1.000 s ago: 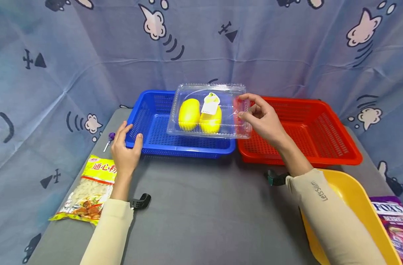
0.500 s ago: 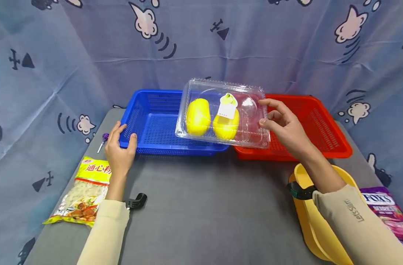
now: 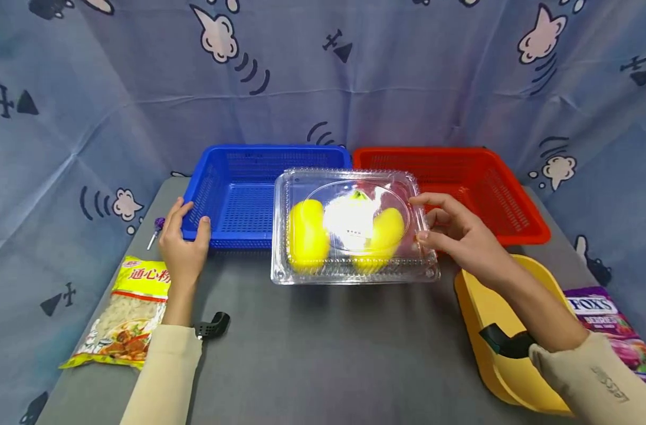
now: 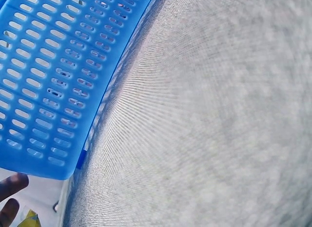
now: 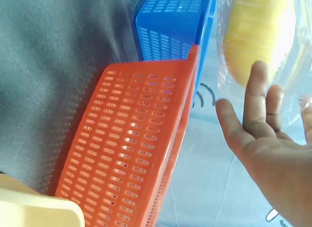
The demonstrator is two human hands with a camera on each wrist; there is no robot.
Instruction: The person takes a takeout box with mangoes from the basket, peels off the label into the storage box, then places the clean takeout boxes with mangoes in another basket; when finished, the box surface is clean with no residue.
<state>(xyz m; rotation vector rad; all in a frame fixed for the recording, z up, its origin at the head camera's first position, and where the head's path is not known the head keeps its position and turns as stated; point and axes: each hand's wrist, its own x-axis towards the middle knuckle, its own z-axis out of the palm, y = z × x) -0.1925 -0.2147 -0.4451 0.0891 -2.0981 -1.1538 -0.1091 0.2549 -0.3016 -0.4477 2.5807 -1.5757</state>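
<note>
In the head view my right hand (image 3: 461, 239) pinches the right edge of a clear plastic clamshell box (image 3: 344, 276). The box hangs in front of the blue and red baskets, tilted toward me. Inside lie two yellow mango-shaped fruits (image 3: 308, 239) and a white label bright with glare. One yellow fruit (image 5: 258, 36) shows above my fingers in the right wrist view. My left hand (image 3: 183, 254) is at the near left corner of the blue basket (image 3: 259, 206), thumb and fingers spread. In the left wrist view, only fingertips (image 4: 13, 185) appear below the basket's corner.
Right of the blue basket stands a red basket (image 3: 514, 206), with a yellow container (image 3: 468, 313) nearer me. A purple Fox's bag (image 3: 609, 330) lies at far right. Leftward are a pasta bag (image 3: 123, 319) and a purple lollipop (image 3: 159, 224). A printed curtain hangs behind.
My right hand has carried the box rightward from over the blue basket, then lower and closer to me, and its top has tipped into view. The left hand stays by the basket's corner.
</note>
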